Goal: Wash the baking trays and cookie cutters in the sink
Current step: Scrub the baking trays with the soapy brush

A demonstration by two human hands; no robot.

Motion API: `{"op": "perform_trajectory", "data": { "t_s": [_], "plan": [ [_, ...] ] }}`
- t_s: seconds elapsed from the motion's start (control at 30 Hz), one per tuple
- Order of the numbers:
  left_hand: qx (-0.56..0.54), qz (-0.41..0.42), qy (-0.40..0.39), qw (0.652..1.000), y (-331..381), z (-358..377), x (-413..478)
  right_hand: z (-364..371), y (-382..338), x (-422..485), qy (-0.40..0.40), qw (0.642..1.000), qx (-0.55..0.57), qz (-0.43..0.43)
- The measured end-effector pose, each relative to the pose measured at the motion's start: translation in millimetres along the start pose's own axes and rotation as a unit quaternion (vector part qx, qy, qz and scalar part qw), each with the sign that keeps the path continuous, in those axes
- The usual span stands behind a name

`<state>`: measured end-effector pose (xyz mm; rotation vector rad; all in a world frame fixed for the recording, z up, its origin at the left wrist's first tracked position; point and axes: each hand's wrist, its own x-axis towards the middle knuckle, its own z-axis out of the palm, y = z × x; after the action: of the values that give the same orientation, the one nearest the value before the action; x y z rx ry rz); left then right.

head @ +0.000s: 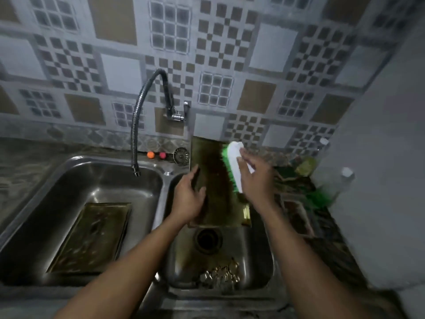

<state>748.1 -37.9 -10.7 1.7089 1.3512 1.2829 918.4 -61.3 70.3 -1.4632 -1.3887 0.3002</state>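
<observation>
So the left grip (188,199) clamps the left edge of a tray (213,171) propped in the right basin (257,249), and the right grip (255,180) holds a brush (234,155) against it. A second tray (92,238) lies flat in the left basin (103,180), cutters (220,272) at the right basin's near edge.

Orange ball (150,154) just beside pink ball (162,155); strainer (181,156) near; flexible tap (132,137) wall-mounted.

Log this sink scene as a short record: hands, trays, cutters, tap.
left hand: grips the tilted tray in the right basin
right hand: holds the brush, bristles on that tray
second tray: flat in the left basin
cookie cutters: heaped at the right basin's near end
tap: spout over the left basin, no water seen
</observation>
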Motion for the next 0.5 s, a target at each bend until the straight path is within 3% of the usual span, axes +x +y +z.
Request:
{"op": "perform_trajectory", "data": {
  "t_s": [0.2,0.5],
  "plan": [
    [0.021,0.021,-0.037,0.999,2.6,-29.8,-18.7,68.5,-32.3,-13.3,-0.084,0.996,-0.018,0.027],
    [-0.051,0.009,-0.047,0.998,-16.6,-73.1,-29.2,58.0,-13.4,-7.0,0.017,0.993,-0.062,0.100]
  ]
}}
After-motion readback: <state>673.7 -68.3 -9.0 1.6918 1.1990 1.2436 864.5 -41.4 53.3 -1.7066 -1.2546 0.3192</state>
